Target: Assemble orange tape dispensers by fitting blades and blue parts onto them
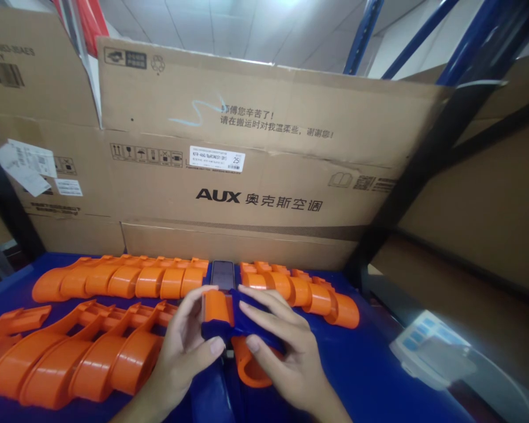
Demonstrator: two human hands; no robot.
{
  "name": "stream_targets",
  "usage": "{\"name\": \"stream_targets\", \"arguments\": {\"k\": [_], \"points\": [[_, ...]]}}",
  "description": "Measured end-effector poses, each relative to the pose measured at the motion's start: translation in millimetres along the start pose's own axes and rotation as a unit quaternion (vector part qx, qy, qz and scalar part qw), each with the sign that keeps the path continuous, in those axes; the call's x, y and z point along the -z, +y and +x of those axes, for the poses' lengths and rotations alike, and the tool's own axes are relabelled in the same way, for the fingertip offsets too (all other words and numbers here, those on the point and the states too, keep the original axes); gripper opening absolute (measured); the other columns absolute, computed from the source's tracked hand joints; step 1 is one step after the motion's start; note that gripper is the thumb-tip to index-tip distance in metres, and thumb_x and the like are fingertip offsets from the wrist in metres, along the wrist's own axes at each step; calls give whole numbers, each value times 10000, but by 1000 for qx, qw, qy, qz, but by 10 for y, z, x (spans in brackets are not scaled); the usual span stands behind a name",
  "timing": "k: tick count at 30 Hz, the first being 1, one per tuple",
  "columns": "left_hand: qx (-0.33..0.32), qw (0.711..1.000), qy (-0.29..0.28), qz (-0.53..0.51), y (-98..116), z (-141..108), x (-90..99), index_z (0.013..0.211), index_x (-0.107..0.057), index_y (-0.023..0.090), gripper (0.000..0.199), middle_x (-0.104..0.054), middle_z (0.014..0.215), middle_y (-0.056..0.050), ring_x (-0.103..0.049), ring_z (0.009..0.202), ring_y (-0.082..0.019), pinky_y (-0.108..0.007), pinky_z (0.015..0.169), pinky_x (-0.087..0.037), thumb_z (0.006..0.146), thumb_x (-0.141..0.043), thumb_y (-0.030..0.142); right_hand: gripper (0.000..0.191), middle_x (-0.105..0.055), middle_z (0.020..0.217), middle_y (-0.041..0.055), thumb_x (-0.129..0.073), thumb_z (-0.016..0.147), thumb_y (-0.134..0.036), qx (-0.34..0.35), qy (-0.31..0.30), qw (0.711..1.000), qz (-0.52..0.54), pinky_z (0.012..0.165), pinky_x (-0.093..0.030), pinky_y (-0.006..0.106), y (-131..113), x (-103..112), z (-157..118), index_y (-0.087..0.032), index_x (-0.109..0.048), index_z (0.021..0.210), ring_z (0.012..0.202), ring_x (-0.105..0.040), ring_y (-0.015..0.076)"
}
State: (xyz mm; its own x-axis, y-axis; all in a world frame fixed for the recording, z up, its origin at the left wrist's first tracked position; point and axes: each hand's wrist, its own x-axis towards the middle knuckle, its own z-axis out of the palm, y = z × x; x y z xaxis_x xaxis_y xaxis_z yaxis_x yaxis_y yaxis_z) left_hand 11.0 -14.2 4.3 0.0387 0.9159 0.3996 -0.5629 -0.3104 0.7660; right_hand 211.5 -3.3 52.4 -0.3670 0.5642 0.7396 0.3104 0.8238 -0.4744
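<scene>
Left hand (183, 348): fingers curled round a blue-and-orange plastic assembly (217, 306).
Right hand (293, 346): clasped its blue side.
Assembly: one, sat between both hands' fingers.
Ringed orange plastic pieces (123, 282): seven lay back-left, five back-right.

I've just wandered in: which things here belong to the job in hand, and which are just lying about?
Part of the job:
- Left hand and right hand
- Orange-and-blue piece held between them
- Rows of orange parts, probably, given the matching color

Seemingly just there:
- Phone-like device behind the hands
- Printed cardboard
- Blurred pale plastic item at right
</scene>
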Motion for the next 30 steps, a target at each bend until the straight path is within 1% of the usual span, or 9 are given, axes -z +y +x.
{"name": "stream_targets", "arguments": {"k": [5,8,12,15,18,21,24,26,30], "points": [[5,1000,10,2,16,-46,-3,1370,-631,296,642,-679,1380,-91,-652,1254,-323,-364,1016,-559,772,-837,185,398,-674,1401,73,-682,934,-241,-9,-4,1000,-5,1103,-482,480,-10,10,-2,-320,-692,1324,1269,-638,273],[6,1000,20,-6,53,-86,-22,1381,-625,311,651,-651,1425,-84,-609,1313,-329,-372,1043,-544,777,-834,181,450,-648,1433,70,-685,937,-278,-24,-10,1000,-6,1135,-460,457,-10,14,-8,-313,-643,1384,1304,-615,270],[1,1000,7,-6,78,-113,-25,1413,-610,328,687,-667,1419,-84,-606,1321,-339,-391,1048,-545,778,-836,192,578,-627,1445,91,-709,917,-429,-37,2,999,-7,1122,-478,430,15,6,-19,-281,-563,1456,1323,-594,294],[-13,1000,3,-1,84,-120,-23,1425,-614,294,720,-662,1429,-114,-609,1314,-371,-401,1033,-557,752,-859,228,661,-671,1366,100,-692,896,-583,-35,16,999,-14,1053,-526,407,18,-4,-10,-269,-539,1457,1236,-649,303],[-1,1000,5,-2,112,-128,-44,1419,-617,303,727,-626,1475,-107,-546,1377,-384,-419,1071,-527,739,-871,262,653,-718,1247,102,-641,888,-680,-24,13,999,-22,966,-563,394,5,-1,9,-262,-583,1387,1119,-698,299],[10,1000,-2,-16,143,-125,-78,1432,-595,306,766,-600,1497,-116,-472,1431,-409,-471,1098,-499,724,-880,371,669,-725,1153,114,-665,871,-680,-2,25,999,-46,889,-581,410,12,7,5,-234,-596,1366,1024,-710,300],[11,1000,-1,-22,148,-106,-99,1424,-583,293,791,-560,1527,-132,-421,1463,-415,-494,1144,-441,710,-877,464,758,-704,1026,100,-790,792,-623,43,45,993,-99,764,-589,408,60,2,-36,-220,-577,1397,857,-696,268],[22,1000,0,-22,145,-95,-107,1406,-569,304,771,-537,1543,-137,-465,1431,-414,-501,1120,-460,716,-875,459,792,-676,967,80,-860,749,-553,77,55,985,-146,723,-580,411,103,-9,-68,-235,-571,1414,796,-668,250],[46,999,24,5,162,-89,-126,1252,-577,320,587,-580,1500,-125,-646,1232,-372,-483,1003,-540,745,-873,338,807,-641,974,89,-891,748,-469,137,63,965,-213,755,-561,447,170,-47,-105,-255,-561,1452,864,-644,275]]}}
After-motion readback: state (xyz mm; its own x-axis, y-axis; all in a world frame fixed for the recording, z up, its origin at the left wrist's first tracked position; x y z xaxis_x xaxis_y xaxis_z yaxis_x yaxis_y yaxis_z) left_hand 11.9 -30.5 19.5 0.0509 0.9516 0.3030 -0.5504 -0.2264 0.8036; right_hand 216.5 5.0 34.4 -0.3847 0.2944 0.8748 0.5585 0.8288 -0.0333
